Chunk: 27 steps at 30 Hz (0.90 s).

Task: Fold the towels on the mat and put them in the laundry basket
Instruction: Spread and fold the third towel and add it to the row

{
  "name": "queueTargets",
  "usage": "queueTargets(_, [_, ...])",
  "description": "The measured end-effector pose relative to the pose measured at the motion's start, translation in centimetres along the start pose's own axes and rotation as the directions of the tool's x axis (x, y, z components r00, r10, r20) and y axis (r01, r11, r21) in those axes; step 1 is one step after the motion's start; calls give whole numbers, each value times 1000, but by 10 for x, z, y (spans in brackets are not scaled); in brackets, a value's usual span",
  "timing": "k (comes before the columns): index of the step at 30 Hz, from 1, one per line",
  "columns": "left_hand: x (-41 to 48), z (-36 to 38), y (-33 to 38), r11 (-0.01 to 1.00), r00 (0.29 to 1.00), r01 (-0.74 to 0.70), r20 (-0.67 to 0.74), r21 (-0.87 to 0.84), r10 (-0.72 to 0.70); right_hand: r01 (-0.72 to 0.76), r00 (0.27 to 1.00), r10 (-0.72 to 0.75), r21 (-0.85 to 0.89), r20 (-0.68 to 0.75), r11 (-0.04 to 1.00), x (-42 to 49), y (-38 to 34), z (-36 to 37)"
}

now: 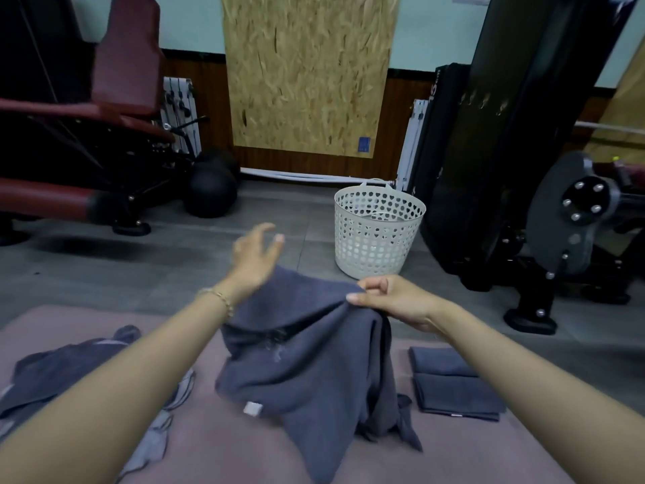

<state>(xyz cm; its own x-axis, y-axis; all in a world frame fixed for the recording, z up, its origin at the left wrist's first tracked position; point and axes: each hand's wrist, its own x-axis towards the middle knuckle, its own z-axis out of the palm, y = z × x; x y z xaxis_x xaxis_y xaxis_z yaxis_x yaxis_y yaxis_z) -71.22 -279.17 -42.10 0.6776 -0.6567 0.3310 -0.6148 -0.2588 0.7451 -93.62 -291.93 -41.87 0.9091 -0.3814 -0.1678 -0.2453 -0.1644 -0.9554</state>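
Grey towel (307, 372) hanging limp above the pink mat (216, 441), near centre: right hand (391, 302) pinching its top edge, left hand (256, 253) hovering with spread fingers, gripping nothing. The cloth is looking soft, light and floppy, probably best taken by two corners. Laundry basket (370, 246) standing far right.

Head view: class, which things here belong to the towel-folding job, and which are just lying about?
Job: held towel, right hand, left hand, folded towels, unfolded pile, mat, laundry basket.
Lying about: black balls, red bench, chipboard panel, weight machine.
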Motion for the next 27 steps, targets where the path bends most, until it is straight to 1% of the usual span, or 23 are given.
queueTargets(1, [-14,11,13,996,980,-39,190,-84,54,21,1000,-21,19,-21,1000,5,-7,4])
queueTargets(2, [-28,21,25,986,928,-10,366,-169,72,44,998,-41,49,-45,998,9,-13,6])
queueTargets(3, [-39,29,34,974,870,34,486,-222,81,56,997,-51,85,-66,995,12,-17,6])
queueTargets(4, [-45,35,37,962,835,70,543,-264,88,60,996,-51,113,-75,992,13,-21,4])
queueTargets(5, [-48,39,38,940,825,100,555,-325,104,53,996,-43,136,-81,989,14,-22,1])
queueTargets(6, [-47,41,38,903,831,138,543,-407,118,38,997,-28,148,-71,988,13,-22,-3])
queueTargets(8, [-41,39,42,780,866,232,489,-581,106,-18,999,21,107,-29,994,9,-15,-8])
queueTargets(10, [-31,30,53,688,915,265,402,-675,42,-87,996,87,6,26,996,4,-4,-10])
queueTargets(13, [-13,11,61,594,961,266,256,-759,-104,-153,984,160,-81,81,985,-7,13,-9])
queueTargets(15, [-2,-8,54,591,965,259,172,-764,-200,-183,979,191,-104,69,978,-19,22,-11])
queueTargets(17, [5,-28,45,628,964,248,121,-737,-238,-161,986,166,-137,24,977,-29,31,-20])
queueTargets(20, [8,-49,34,659,962,227,58,-717,-268,-81,993,66,-143,-102,986,-39,30,-39])
queueTargets(23, [11,-69,27,647,948,198,-25,-736,-318,5,986,-27,-133,-166,991,-45,13,-52])
queueTargets(25, [12,-83,23,627,935,174,-72,-760,-347,42,983,-65,-135,-173,990,-46,6,-59])
queueTargets(27, [13,-94,20,620,924,158,-107,-768,-368,36,989,-55,-132,-138,991,-51,-3,-61])
